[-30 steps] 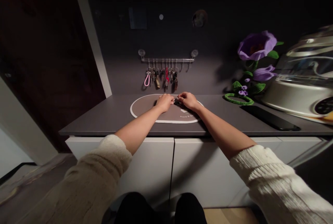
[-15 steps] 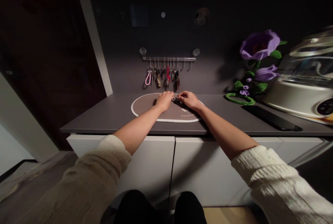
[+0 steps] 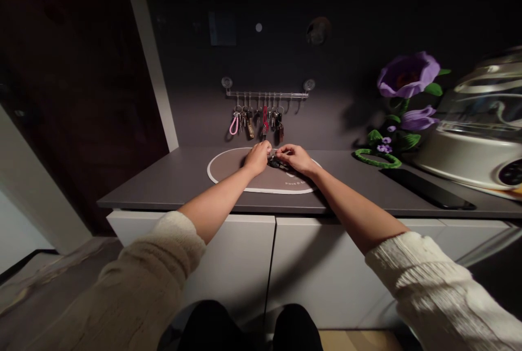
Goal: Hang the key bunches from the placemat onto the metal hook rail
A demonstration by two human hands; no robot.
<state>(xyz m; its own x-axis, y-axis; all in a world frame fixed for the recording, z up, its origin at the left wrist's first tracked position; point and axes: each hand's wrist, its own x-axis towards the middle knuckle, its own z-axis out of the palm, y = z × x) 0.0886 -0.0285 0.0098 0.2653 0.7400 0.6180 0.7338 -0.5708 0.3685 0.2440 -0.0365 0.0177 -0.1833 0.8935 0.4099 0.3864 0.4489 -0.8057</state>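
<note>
My left hand [image 3: 258, 158] and my right hand [image 3: 297, 158] meet over an oval brown mat [image 3: 228, 169] with a white edge. Between them is a small bunch of keys [image 3: 275, 163], partly dark and partly shiny metal. The thumb and fingers of my right hand pinch its upper part from the right. My left hand curls around its left side, and its fingertips are partly hidden. Just behind, a clear hook rail [image 3: 267, 94] on the wall carries several key bunches, among them one with a pink loop [image 3: 234, 124] and one with a red strap [image 3: 265, 117].
The mat lies on a grey counter [image 3: 163, 182] above white cabinet doors [image 3: 228, 248]. To the right are a purple flower decoration [image 3: 410, 79] with a green ring base, a black phone [image 3: 428, 189] and a cream appliance with a clear top [image 3: 477, 144]. A dark door stands left.
My fingers have shifted slightly around the keys, and more metal shows between my hands. The whole view has moved a little, with the counter and rail sitting slightly lower.
</note>
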